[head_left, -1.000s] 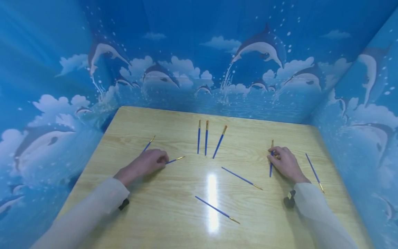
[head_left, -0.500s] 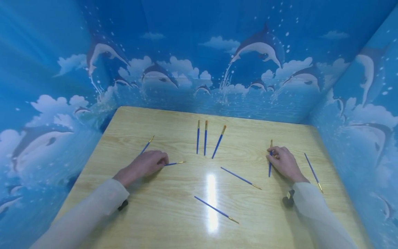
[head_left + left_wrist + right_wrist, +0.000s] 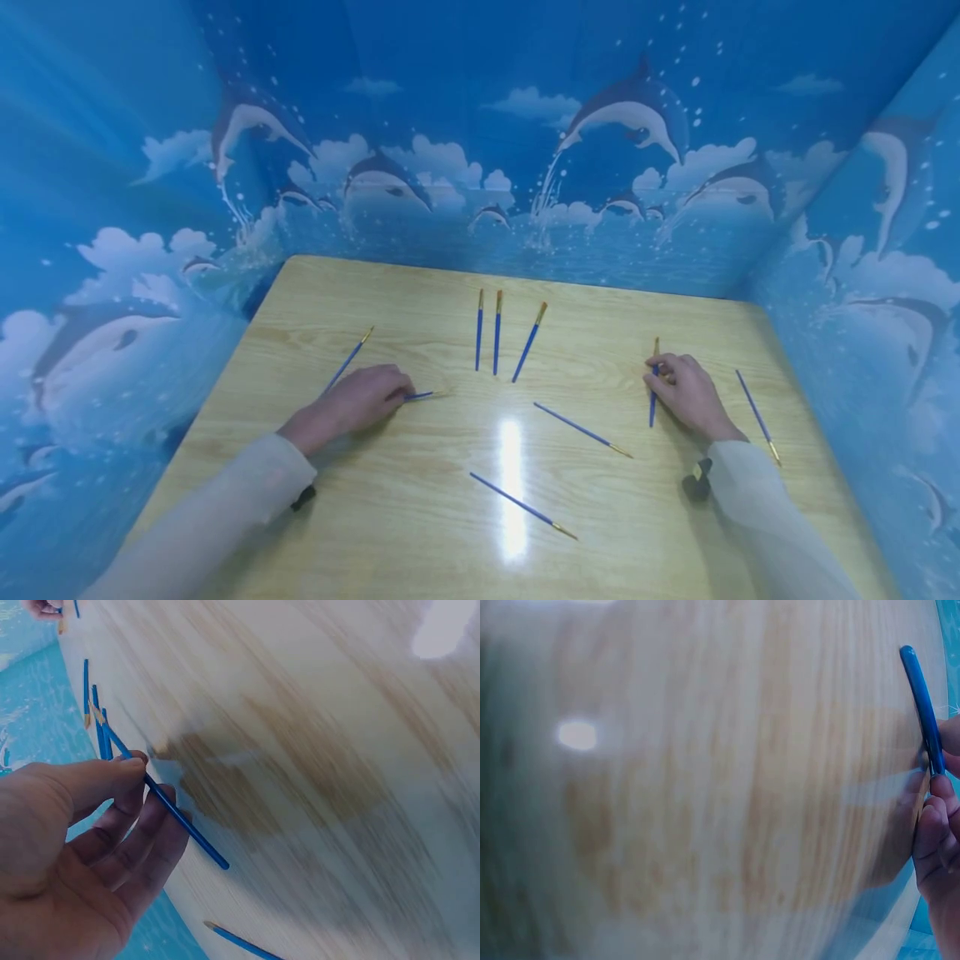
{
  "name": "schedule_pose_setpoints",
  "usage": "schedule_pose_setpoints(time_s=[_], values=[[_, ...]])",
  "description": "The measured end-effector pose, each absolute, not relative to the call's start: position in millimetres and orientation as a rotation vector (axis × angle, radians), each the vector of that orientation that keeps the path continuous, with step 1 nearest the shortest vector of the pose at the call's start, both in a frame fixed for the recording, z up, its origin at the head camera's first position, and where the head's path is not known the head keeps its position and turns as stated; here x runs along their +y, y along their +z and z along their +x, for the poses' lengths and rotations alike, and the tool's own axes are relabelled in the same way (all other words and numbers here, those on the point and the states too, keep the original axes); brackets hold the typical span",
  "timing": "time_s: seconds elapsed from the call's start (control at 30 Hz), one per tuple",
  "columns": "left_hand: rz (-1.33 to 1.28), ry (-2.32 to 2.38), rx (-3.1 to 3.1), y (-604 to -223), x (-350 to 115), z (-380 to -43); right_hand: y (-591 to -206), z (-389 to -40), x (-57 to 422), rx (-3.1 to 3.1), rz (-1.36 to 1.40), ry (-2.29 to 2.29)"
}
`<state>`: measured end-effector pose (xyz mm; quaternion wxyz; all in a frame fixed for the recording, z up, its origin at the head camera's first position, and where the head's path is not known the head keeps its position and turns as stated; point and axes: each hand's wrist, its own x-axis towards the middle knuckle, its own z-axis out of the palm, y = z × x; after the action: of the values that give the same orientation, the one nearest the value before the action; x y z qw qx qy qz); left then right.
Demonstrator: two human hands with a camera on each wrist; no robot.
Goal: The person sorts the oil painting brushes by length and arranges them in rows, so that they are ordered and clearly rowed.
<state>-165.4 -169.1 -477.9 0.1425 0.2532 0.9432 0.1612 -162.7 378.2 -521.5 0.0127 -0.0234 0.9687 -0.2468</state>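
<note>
My left hand (image 3: 356, 402) pinches a blue paintbrush (image 3: 180, 816) between thumb and fingers; its gold ferrule and tip point right in the head view. Just behind that hand lies another blue paintbrush (image 3: 348, 360), slanting away from me. On the right side of the table, my right hand (image 3: 686, 393) pinches a third paintbrush (image 3: 653, 408) by its middle, bristles toward the far edge. In the right wrist view only the blue handle (image 3: 922, 705) of this brush and part of the fingers show.
Three paintbrushes (image 3: 497, 342) stand side by side on the wooden table (image 3: 420, 500) near its far edge, bristles away. Two more brushes, an upper one (image 3: 577, 427) and a lower one (image 3: 517, 503), lie slantwise mid-table. Another brush (image 3: 757, 412) lies by the right edge. Dolphin-print curtains (image 3: 450, 100) surround the table.
My left hand has turned its paintbrush from slanting up-right to nearly level and shifted slightly right, baring more of the brush behind it. My right hand stays in place.
</note>
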Motion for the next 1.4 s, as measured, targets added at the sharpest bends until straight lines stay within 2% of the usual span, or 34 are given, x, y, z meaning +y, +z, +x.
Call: schedule_pose_setpoints(time_s=[0.37, 1.07, 1.4], values=[[0.528, 0.694, 2.639, -483, -144, -156, -516, -162, 374, 3.004, -0.063, -0.777], [0.383, 0.969, 2.492, -489, -99, -130, -518, -163, 376, 3.012, -0.063, -0.787], [0.388, 0.906, 2.546, -494, -89, -128, -520, -163, 377, 3.003, -0.048, -0.794]])
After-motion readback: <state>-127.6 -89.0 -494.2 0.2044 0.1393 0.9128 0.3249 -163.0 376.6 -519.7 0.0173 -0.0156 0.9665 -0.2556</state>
